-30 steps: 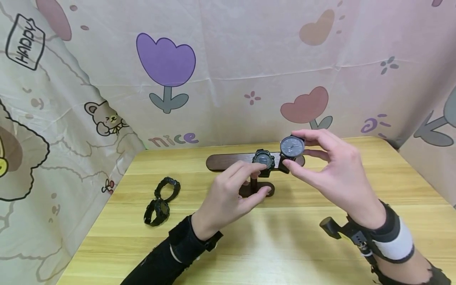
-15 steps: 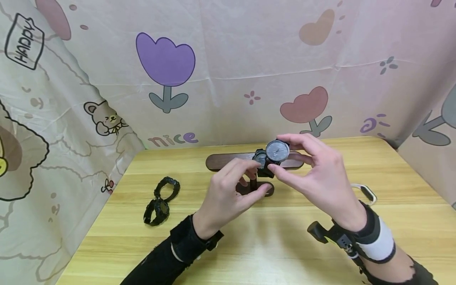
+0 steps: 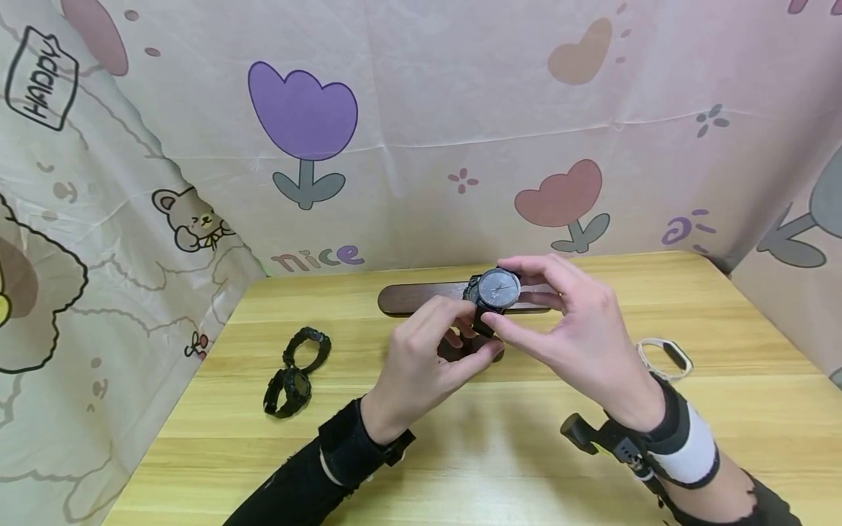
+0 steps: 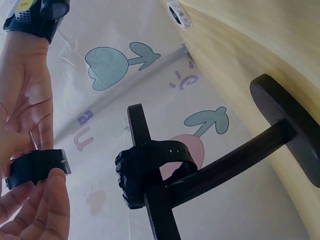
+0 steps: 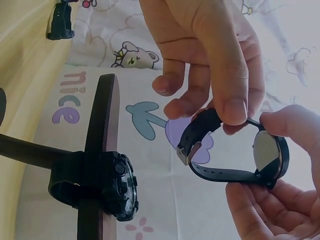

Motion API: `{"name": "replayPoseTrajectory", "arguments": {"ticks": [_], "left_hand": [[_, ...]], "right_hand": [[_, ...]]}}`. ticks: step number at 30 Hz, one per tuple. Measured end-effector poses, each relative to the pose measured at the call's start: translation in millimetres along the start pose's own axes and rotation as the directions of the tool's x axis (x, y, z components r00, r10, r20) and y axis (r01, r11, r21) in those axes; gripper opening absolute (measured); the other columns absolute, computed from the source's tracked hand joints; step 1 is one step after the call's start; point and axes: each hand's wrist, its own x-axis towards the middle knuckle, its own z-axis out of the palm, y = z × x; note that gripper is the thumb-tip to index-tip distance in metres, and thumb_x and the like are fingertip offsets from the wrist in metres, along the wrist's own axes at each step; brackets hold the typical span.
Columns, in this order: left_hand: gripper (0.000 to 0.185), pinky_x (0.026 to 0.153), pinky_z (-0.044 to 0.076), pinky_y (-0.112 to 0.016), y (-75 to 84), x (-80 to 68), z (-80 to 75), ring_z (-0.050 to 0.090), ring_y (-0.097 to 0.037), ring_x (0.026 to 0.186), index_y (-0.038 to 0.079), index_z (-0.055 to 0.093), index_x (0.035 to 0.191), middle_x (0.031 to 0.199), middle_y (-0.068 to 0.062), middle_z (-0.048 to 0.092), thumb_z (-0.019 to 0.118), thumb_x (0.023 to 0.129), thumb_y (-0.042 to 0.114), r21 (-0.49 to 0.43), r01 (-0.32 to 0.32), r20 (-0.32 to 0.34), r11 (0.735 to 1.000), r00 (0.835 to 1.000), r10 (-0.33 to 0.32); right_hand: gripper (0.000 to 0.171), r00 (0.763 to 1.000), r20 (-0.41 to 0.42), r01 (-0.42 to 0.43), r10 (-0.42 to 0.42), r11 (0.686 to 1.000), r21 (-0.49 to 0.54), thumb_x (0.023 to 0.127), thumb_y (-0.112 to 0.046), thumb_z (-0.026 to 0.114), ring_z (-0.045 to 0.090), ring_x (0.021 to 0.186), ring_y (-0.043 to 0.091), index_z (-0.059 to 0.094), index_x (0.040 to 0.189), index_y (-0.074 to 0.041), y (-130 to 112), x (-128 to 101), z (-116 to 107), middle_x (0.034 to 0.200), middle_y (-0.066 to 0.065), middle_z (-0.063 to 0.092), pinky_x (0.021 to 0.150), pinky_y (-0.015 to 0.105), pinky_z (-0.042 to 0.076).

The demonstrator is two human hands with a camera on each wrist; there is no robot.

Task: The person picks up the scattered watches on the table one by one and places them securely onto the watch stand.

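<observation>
Standing in soft, even light: a pale yellow wooden bench (image 3: 460, 467). Hanging behind and at both sides: cream fabric sheets (image 3: 421, 109) printed with tulips, hearts, a bear and "nice".

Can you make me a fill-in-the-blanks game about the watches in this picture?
1. Both hands hold a watch with a round ____ face.
2. A chunky black watch is strapped on the dark wooden ____.
3. Two black watches lie on the table toward the ____ hand's side.
4. The band lying near the right wrist is ____.

Missing words: grey; stand; left; white
</observation>
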Motion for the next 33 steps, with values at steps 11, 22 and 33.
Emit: {"name": "replayPoseTrajectory", "arguments": {"ticks": [11,22,33], "left_hand": [[0.029,0.072,0.057,-0.009,-1.3,1.1,-1.0,0.069,-0.011,0.078,0.003,0.068,0.108,0.092,-0.006,0.068,0.087,0.086,0.005,0.015,-0.038,-0.035,0.999,0.999,0.039],[0.03,0.082,0.061,-0.015,-4.1,4.5,-5.3,0.075,-0.017,0.09,-0.001,0.07,0.117,0.104,-0.012,0.073,0.081,0.09,-0.001,-0.032,-0.058,-0.06,0.998,0.997,0.056],[0.035,0.081,0.063,-0.018,-6.1,6.9,-14.9,0.074,-0.018,0.094,0.0,0.071,0.127,0.113,-0.013,0.074,0.08,0.094,0.0,-0.111,0.012,0.007,0.994,1.0,-0.011]], "right_hand": [[0.06,1.0,0.025,0.016,-0.017,1.0,0.013,0.076,0.001,0.095,0.077,0.1,0.002,0.071,0.131,-0.008,0,0,1,0.119,-0.003,0.071,0.086,0.02,0.062],[0.06,1.0,0.024,0.014,-0.015,1.0,0.017,0.076,-0.001,0.096,0.078,0.1,0.002,0.072,0.129,-0.008,2,1,0,0.121,-0.002,0.072,0.087,0.018,0.061],[0.053,0.997,0.015,0.073,-0.073,0.997,0.001,0.078,0.003,0.093,0.076,0.097,-0.002,0.075,0.126,-0.009,5,1,-4,0.115,-0.001,0.077,0.087,0.016,0.061]]}}
